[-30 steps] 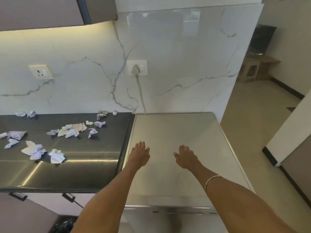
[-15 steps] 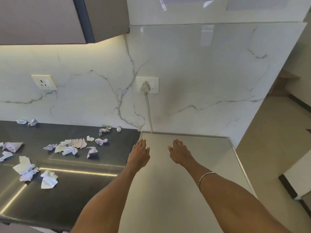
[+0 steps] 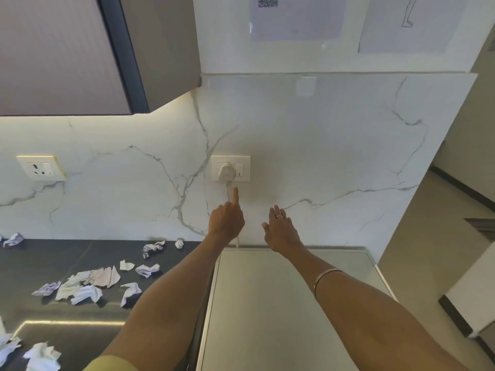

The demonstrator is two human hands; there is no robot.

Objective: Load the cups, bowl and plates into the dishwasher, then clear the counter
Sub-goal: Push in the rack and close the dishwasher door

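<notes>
So both arms are stretched out over the dishwasher (image 3: pixel 281 303), whose flat steel top sits right next to the dark counter (image 3: pixel 67 263). The left hand (image 3: pixel 226 219) is up by the marble wall (image 3: pixel 321 156) with its index finger sticking straight out and the other fingers curled in, holding nothing. That fingertip is just below the socket (image 3: pixel 231 168), which has a white plug (image 3: pixel 226 171) in it, and it sits right beside the cord (image 3: pixel 228 191) hanging down from the plug; whether it touches the cord is hard to tell. The right hand (image 3: pixel 281 231) hovers nearby, a bit lower, fingers relaxed and slightly apart, also holding nothing. It has a ring (image 3: pixel 278 216) on one finger and a thin bangle (image 3: pixel 322 279) on the forearm.

No cups, bowl or plates show anywhere in view. The counter has crumpled paper scraps (image 3: pixel 88 285) scattered all over it, some near the wall, more toward the front edge. A second socket (image 3: pixel 41 170) sits further left on the wall, under the cabinet (image 3: pixel 67 49). Two paper sheets (image 3: pixel 297 17) are stuck up high on the wall.
</notes>
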